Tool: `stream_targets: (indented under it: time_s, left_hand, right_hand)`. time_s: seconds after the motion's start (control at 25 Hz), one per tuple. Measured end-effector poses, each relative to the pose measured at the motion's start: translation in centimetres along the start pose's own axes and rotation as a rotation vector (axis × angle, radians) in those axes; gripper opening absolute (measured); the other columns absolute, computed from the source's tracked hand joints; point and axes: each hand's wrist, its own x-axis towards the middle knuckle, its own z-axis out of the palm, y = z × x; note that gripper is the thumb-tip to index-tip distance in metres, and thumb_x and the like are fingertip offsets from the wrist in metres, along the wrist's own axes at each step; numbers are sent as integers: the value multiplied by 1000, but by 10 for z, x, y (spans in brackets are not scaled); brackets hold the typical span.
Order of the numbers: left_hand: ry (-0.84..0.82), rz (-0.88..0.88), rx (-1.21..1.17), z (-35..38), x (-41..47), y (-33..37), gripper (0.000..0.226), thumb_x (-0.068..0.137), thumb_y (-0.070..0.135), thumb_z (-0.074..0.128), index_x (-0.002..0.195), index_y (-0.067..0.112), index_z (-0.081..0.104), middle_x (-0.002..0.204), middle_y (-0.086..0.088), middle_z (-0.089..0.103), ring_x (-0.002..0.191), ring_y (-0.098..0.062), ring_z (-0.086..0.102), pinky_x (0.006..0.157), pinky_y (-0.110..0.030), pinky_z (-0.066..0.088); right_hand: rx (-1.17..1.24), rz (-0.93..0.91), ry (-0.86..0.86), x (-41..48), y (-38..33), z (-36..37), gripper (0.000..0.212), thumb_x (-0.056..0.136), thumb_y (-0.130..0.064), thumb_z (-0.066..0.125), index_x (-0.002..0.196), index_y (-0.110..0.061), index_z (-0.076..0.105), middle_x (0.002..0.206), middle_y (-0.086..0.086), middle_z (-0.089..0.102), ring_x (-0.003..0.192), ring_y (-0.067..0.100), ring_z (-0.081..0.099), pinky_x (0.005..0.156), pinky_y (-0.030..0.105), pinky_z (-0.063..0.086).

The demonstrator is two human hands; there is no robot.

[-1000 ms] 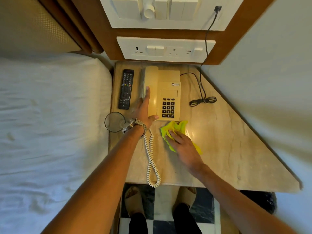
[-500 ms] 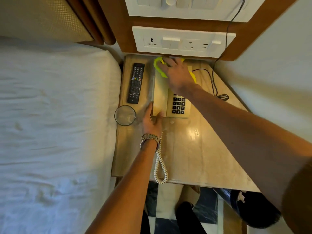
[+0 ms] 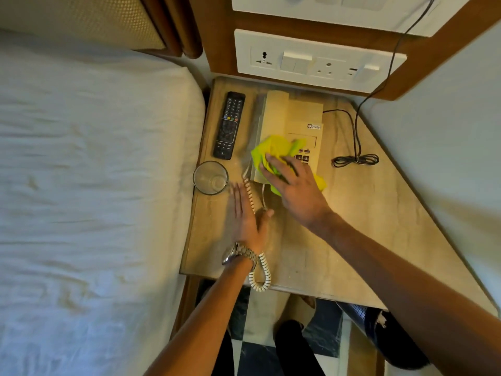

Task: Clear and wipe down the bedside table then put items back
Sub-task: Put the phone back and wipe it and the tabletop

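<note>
A beige telephone [image 3: 291, 115] sits at the back of the marble bedside table [image 3: 366, 226]. My right hand [image 3: 295, 188] presses a yellow-green cloth [image 3: 273, 150] flat onto the phone's near end, covering most of the keypad. My left hand [image 3: 248, 215] lies flat on the tabletop with fingers apart, just in front of the phone, beside its coiled cord [image 3: 260, 270]. A black remote [image 3: 230, 124] lies left of the phone. An empty drinking glass [image 3: 210, 177] stands in front of the remote, near the left edge.
A bundled black cable [image 3: 355, 158] lies right of the phone and runs up to the wall. A switch and socket panel [image 3: 317, 61] is above the table. The bed [image 3: 89, 185] borders the table's left side. My feet stand below the front edge.
My right hand has drawn the cloth from the phone's far end toward its near end. My left hand has slid back off the phone onto the tabletop.
</note>
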Motion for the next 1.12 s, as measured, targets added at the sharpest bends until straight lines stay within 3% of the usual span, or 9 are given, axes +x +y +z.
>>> stream_targets:
  time_s: [0.2,0.32,0.48,0.6,0.68,0.76,0.92,1.0,1.12]
  left_hand:
    - [-114,143,389,7,-53,-51,102,89,77,26,156,6,-3,165,-11,-9,154,-28,-6,126,-47,4]
    - [-190,152,516,8,-52,-63,125,75,94,22,159,6,-6,166,-12,-15,154,-29,-12,123,-53,-6]
    - [-340,207,536,6,-46,-73,167,35,109,36,159,6,-7,167,-14,-13,154,-36,-12,118,-62,-4]
    - [-388,250,516,2,-44,-76,170,28,110,26,159,8,-9,167,-15,-13,153,-40,-13,117,-68,-3]
    - [-401,249,517,-1,-43,-75,164,32,110,20,159,10,-10,166,-18,-12,152,-40,-14,115,-71,7]
    - [-410,244,534,-3,-42,-73,157,38,105,25,159,11,-12,166,-18,-10,152,-39,-15,114,-73,12]
    - [-496,226,590,-5,-41,-73,169,35,95,59,152,15,-32,160,-10,-36,145,-34,-37,108,-58,-33]
    - [-523,195,596,-6,-42,-72,172,31,94,63,153,14,-29,162,-11,-32,147,-36,-33,109,-57,-32]
    - [-527,169,600,-7,-42,-70,174,28,94,63,155,14,-25,163,-10,-29,148,-36,-30,109,-57,-33]
  right_hand:
    - [15,-62,-83,-42,-23,35,67,76,-10,74,140,-21,54,155,4,43,132,34,46,101,49,47]
    - [59,-1,-172,-56,-27,34,66,80,-9,75,142,-21,54,151,5,49,129,35,51,100,48,49]
    - [243,39,104,-54,-23,-1,62,81,-5,55,142,-16,53,147,8,50,125,33,44,101,44,44]
    - [238,198,268,-14,-8,-42,65,85,-11,48,149,-17,42,150,10,40,132,33,36,110,44,37]
    - [84,274,162,33,5,-65,66,88,-4,53,151,-16,39,153,12,37,136,37,34,112,50,34]
    - [-97,209,-19,85,13,-81,61,91,-1,52,149,-14,40,154,13,36,139,40,32,111,53,33]
    - [-480,33,-354,160,-11,-88,44,89,-19,68,132,-16,59,143,15,48,139,39,34,110,53,34]
    - [-626,8,-503,169,-32,-83,48,82,-30,75,128,-18,62,136,12,54,137,37,36,112,52,34]
    - [-729,-86,-536,162,-51,-66,48,84,-34,72,129,-19,62,135,11,56,135,36,36,112,51,33]
